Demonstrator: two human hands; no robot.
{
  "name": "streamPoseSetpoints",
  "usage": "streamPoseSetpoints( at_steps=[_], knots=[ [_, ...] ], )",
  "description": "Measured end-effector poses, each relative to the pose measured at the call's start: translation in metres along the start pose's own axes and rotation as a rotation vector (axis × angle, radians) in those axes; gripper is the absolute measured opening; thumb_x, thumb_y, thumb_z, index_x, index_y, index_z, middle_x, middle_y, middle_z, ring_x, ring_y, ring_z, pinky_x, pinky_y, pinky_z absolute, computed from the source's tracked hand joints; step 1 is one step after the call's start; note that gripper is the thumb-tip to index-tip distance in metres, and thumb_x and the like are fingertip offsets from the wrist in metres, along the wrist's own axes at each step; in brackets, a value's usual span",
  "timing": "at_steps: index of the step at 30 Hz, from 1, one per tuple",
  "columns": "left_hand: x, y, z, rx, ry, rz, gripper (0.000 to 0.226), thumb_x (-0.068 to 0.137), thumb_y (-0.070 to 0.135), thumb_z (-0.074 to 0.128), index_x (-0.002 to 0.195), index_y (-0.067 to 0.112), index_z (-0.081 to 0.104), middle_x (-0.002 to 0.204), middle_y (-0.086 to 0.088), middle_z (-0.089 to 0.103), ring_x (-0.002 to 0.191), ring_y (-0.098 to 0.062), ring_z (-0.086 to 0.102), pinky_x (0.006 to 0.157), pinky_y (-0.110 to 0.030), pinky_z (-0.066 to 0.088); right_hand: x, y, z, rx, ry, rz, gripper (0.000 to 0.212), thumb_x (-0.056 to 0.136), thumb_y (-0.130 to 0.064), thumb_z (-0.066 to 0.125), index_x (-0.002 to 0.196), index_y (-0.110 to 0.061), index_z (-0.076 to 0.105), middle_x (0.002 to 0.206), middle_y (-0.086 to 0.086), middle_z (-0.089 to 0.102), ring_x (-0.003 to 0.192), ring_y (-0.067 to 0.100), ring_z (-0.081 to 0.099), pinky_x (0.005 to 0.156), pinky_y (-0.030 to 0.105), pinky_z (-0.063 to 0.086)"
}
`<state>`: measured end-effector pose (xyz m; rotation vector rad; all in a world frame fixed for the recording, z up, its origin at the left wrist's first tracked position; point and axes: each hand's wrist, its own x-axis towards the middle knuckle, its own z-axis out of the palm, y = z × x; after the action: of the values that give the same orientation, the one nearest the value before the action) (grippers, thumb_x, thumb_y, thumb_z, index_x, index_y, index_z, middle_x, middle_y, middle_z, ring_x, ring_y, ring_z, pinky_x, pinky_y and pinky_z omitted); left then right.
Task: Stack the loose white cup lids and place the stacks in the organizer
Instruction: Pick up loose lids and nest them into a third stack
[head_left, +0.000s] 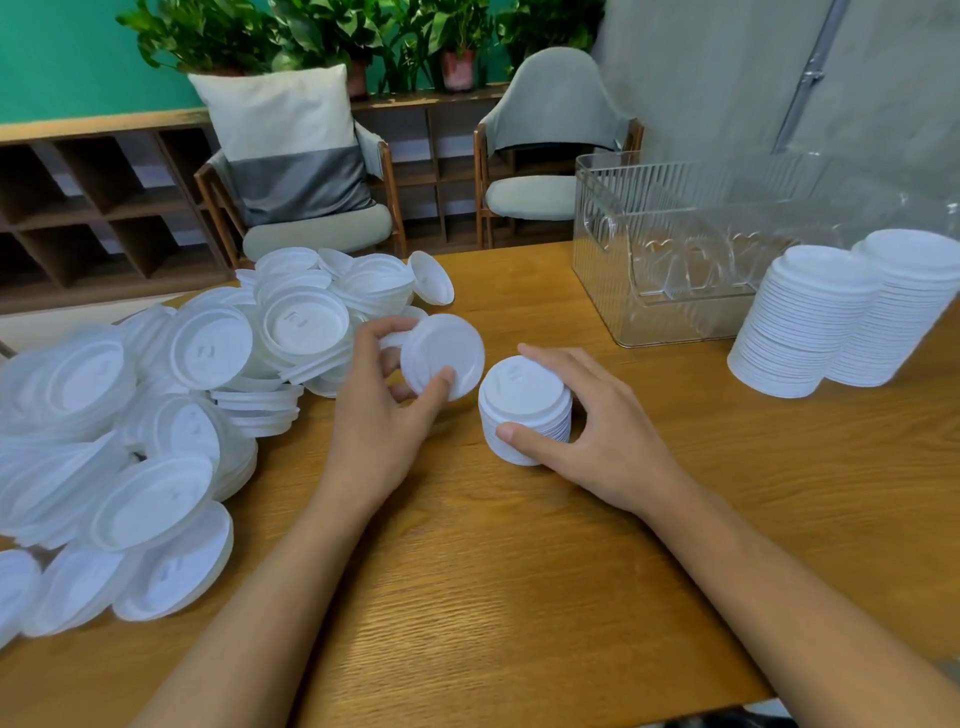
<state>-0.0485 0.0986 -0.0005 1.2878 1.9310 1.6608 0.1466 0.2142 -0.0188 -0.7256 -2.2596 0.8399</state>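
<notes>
Here, near on the desk (519, 597), my right hand (597, 431) wraps its grip round the sides of a short stack (519, 395). Just left, my left hand (379, 415) pinches one lid (441, 353) by its rim. I judge the lids light, thin, bendy and slick: hold edges gently. Loose lids (208, 358) heap left; tall stacks (810, 322) and the clear organizer (602, 260) stand far right.
</notes>
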Motion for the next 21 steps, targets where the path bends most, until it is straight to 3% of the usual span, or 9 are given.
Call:
streamPoseSetpoints(
  at_steps=[2, 5, 9, 11, 15, 21],
  knots=[
    [-0.001, 0.007, 0.000, -0.126, 0.024, -0.048, 0.043, 0.095, 0.012, 0.076, 0.129, 0.024, 0.052, 0.116, 0.001, 0.073, 0.091, -0.016, 0.078, 0.087, -0.047, 0.064, 0.000, 0.000, 0.000, 0.005, 0.004, -0.004, 0.079, 0.082, -0.052, 0.084, 0.151, -0.037, 0.049, 0.135, -0.024, 0.050, 0.127, -0.009, 0.045, 0.096, 0.002, 0.033],
    [-0.001, 0.015, -0.002, -0.222, 0.025, -0.058, 0.042, 0.096, 0.002, 0.067, 0.131, 0.025, 0.062, 0.118, -0.002, 0.070, 0.095, -0.012, 0.076, 0.082, -0.040, 0.066, 0.000, -0.003, -0.001, 0.021, -0.014, -0.007, 0.084, 0.083, -0.049, 0.084, 0.155, -0.044, 0.040, 0.136, -0.025, 0.051, 0.127, -0.010, 0.045, 0.095, 0.001, 0.033],
    [-0.001, 0.014, 0.000, -0.181, -0.063, -0.028, 0.050, 0.098, 0.001, 0.059, 0.135, 0.034, 0.070, 0.129, 0.004, 0.065, 0.106, -0.004, 0.071, 0.090, -0.033, 0.062, -0.002, -0.010, -0.002, 0.066, -0.086, -0.019, 0.098, 0.082, -0.046, 0.086, 0.156, -0.059, 0.024, 0.140, -0.028, 0.050, 0.131, -0.007, 0.047, 0.105, 0.018, 0.040],
    [-0.001, 0.011, 0.003, -0.132, -0.116, 0.001, 0.050, 0.100, 0.004, 0.060, 0.137, 0.037, 0.068, 0.125, 0.002, 0.065, 0.103, -0.006, 0.070, 0.092, -0.028, 0.058, -0.003, -0.011, -0.001, 0.078, -0.098, -0.042, 0.101, 0.082, -0.042, 0.087, 0.156, -0.061, 0.020, 0.144, -0.028, 0.049, 0.134, -0.006, 0.047, 0.107, 0.019, 0.040],
    [-0.001, 0.008, 0.005, -0.163, -0.112, 0.005, 0.047, 0.098, 0.002, 0.066, 0.137, 0.029, 0.067, 0.110, 0.000, 0.068, 0.093, -0.007, 0.067, 0.079, -0.018, 0.052, -0.003, -0.010, 0.001, 0.063, -0.096, -0.081, 0.093, 0.083, -0.041, 0.086, 0.157, -0.053, 0.030, 0.145, -0.024, 0.051, 0.134, -0.005, 0.047, 0.104, 0.007, 0.037],
    [-0.006, 0.009, 0.014, -0.176, -0.147, 0.018, 0.036, 0.097, 0.017, 0.074, 0.132, 0.023, 0.068, 0.112, 0.003, 0.076, 0.107, -0.009, 0.072, 0.088, -0.021, 0.054, -0.002, -0.007, 0.004, 0.035, -0.053, -0.109, 0.075, 0.083, -0.047, 0.084, 0.149, -0.037, 0.050, 0.132, -0.015, 0.059, 0.125, 0.007, 0.056, 0.101, 0.017, 0.043]
  ],
)
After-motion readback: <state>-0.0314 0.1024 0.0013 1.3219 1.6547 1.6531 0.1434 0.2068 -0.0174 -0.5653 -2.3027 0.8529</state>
